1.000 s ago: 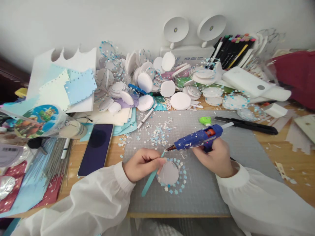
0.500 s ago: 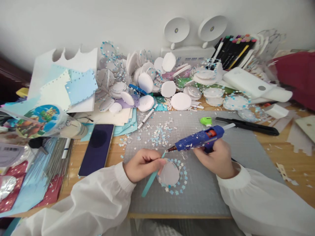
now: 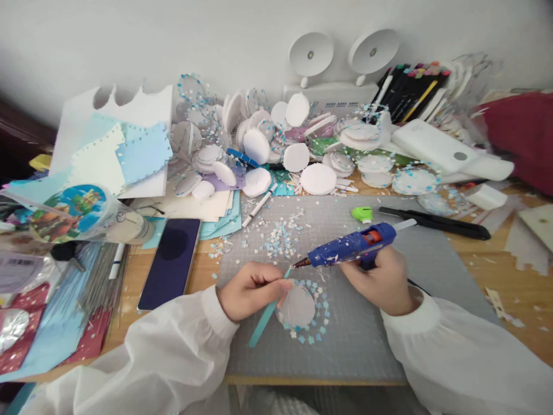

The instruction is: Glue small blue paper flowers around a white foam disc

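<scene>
My left hand pinches a teal strip-like tool near its upper end. In my right hand is a blue glue gun, its nozzle pointing left and resting at or just beside the tool's tip. Below my left fingertips lies a pale round disc with a ring of small blue and white stars around its right and lower sides. More loose stars are scattered on the grey cutting mat above my left hand.
A phone lies left of the mat, beside thin wires. White discs are heaped along the back. A black cutter and a green item lie at the mat's upper right. Behind stands a twin-headed lamp.
The glue gun has shifted very slightly to the right. Both hands otherwise keep their hold and place.
</scene>
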